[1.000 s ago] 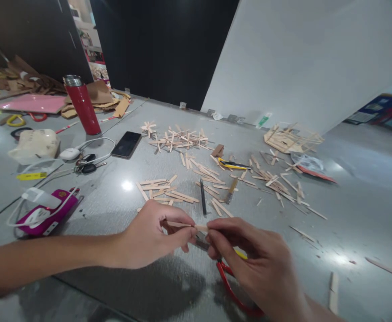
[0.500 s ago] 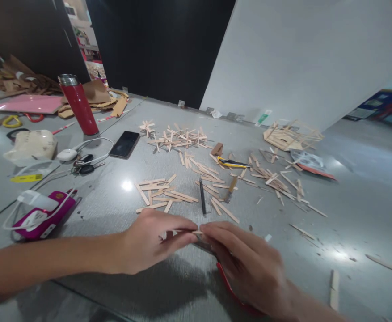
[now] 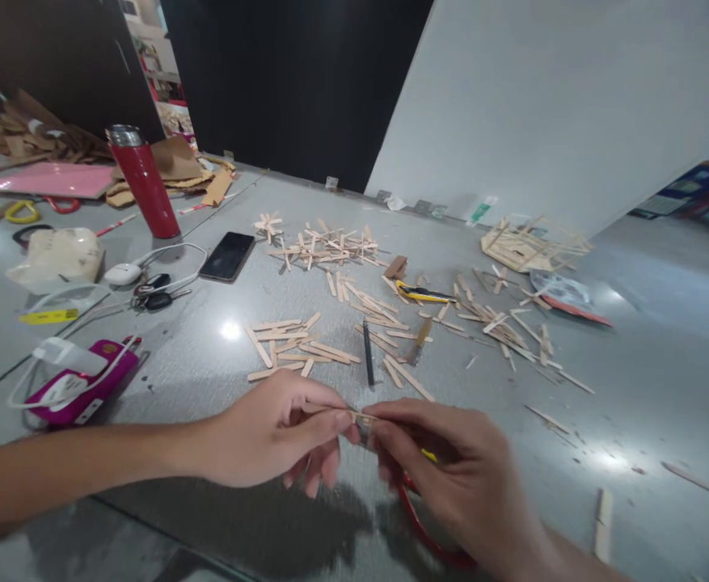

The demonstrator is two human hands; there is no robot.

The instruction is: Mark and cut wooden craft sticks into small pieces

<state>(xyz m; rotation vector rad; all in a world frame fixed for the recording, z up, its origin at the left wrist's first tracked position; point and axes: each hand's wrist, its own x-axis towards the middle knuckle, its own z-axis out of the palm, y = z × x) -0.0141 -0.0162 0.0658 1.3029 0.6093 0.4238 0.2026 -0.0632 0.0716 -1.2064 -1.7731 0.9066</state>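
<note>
My left hand [image 3: 287,432] pinches a wooden craft stick [image 3: 363,416] between thumb and forefinger, its other fingers hanging loose below. At the stick's other end, the thumb and forefinger of my right hand [image 3: 451,461] are closed. A pair of scissors with a red handle [image 3: 411,513] is also in my right hand, the handle loop hanging under the palm. Part of a metal blade shows below the stick, between the hands. Just beyond my hands lie loose craft sticks [image 3: 281,335] and a black pen [image 3: 368,353].
A yellow utility knife [image 3: 424,293] lies among scattered sticks. Farther back are a phone [image 3: 228,257], a red bottle [image 3: 146,186] and a stick-built frame [image 3: 533,245]. On the left sit keys [image 3: 155,295] and a purple power strip [image 3: 90,384] with a charger.
My left thumb has come up onto the stick and its lower fingers have spread. The right hand has rolled so its thumb shows, with more of the red scissors handle visible.
</note>
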